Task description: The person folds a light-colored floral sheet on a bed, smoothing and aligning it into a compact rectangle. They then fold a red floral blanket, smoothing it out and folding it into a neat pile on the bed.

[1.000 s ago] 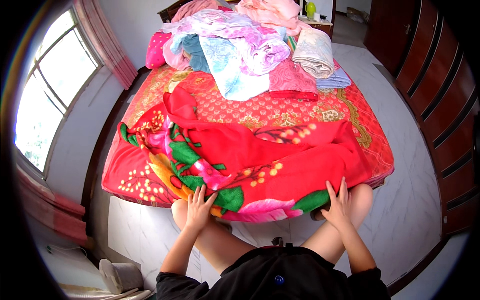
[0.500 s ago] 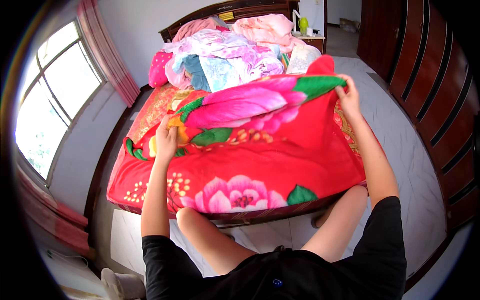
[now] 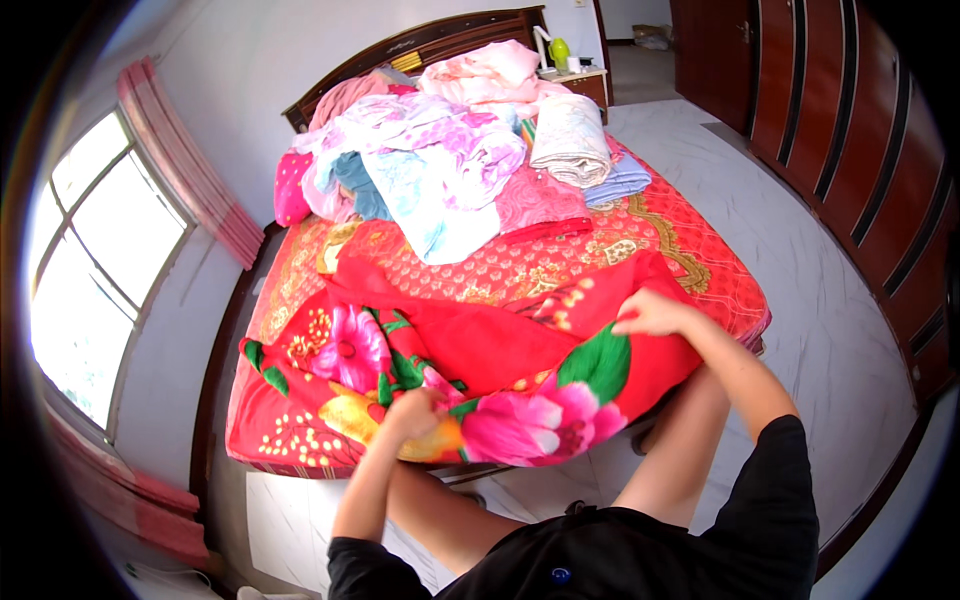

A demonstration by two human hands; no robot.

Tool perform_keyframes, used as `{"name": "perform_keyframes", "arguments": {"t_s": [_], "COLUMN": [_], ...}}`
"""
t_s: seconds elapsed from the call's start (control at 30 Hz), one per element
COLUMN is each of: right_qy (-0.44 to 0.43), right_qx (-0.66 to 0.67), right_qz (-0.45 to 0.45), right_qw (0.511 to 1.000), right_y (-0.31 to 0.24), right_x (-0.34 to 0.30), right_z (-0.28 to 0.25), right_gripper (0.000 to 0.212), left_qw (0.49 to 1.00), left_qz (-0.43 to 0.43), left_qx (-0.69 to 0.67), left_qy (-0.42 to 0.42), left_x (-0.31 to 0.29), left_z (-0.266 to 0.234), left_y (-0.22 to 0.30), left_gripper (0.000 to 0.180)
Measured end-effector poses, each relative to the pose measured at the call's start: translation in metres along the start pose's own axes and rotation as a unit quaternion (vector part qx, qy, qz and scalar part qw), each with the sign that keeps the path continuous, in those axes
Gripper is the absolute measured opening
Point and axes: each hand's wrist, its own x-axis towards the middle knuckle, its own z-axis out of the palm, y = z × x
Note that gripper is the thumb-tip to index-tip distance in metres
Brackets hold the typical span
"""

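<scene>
A red blanket (image 3: 480,335) with large pink flowers and green leaves lies bunched across the near end of the bed, its front part hanging toward my knees. My left hand (image 3: 416,411) is closed on the blanket beside a yellow patch, close to the bed's near edge. Farther right and a little higher, my right hand (image 3: 652,312) pinches the blanket by a green leaf. The blanket's far edge lies in loose folds over the red and gold patterned bed cover (image 3: 450,270).
Toward the headboard (image 3: 420,50) lie rumpled pink, white and blue bedding (image 3: 420,140), a rolled pale quilt (image 3: 570,140) and a folded blue cloth (image 3: 618,182). A nightstand (image 3: 592,88) stands behind. Window (image 3: 105,260) at left, dark red wardrobe doors (image 3: 850,130) at right.
Both hands have come down and nearer to me, pulling the raised blanket edge toward my knees. The folded bedding and patterned cover behind it now show. The view has shifted slightly.
</scene>
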Motion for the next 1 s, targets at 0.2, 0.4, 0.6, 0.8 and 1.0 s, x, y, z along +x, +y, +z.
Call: {"name": "perform_keyframes", "arguments": {"t_s": [0.2,0.4,0.6,0.8,1.0], "right_qy": [0.092,0.388,0.303,0.485,0.395], "right_qx": [0.148,0.101,0.346,0.278,0.123], "right_qz": [0.053,0.315,0.302,0.337,0.365], "right_qw": [0.983,0.860,0.835,0.758,0.834], "right_y": [0.045,0.142,0.161,0.236,0.263], "right_x": [0.016,0.047,0.089,0.132,0.108], "right_z": [0.038,-0.002,-0.005,-0.044,-0.037], "right_gripper": [0.035,0.043,0.032,0.037,0.036], "left_qw": [0.971,0.986,0.983,0.974,0.950], "left_qz": [0.187,0.125,0.098,0.144,0.163], "left_qx": [-0.077,0.026,0.110,0.000,-0.043], "left_qy": [0.130,0.110,0.108,0.175,0.263], "left_x": [0.037,0.106,0.112,0.137,0.143], "left_z": [0.079,0.130,0.118,0.107,0.125], "left_y": [0.083,0.119,0.132,0.130,0.122], "left_gripper": [0.051,0.062,0.051,0.033,0.028]}}
